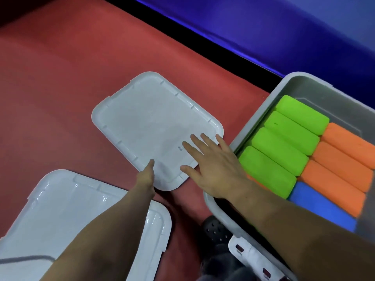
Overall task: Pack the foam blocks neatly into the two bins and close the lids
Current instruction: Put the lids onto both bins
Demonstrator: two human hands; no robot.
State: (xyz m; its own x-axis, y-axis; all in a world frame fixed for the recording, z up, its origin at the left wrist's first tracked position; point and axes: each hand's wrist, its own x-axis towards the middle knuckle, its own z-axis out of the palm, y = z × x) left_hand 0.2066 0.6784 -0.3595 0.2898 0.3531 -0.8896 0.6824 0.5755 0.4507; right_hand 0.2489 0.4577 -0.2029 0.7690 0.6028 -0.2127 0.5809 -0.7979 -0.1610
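On the red floor [60,88], just left of the packed bin [231,209]: lying flat, the loose lid [146,122], long axis running away up-left. Resting spread and relaxed on its near corner, right hand [215,169]; touching the near edge, left hand [147,175], fingers hidden, grip impossible to tell. Needing to go rightward over the foam blocks [284,147].

There is only one view, from the head of the person. It looks steeply down and forward, close above the hands, at the red floor [60,88], slightly tilted.
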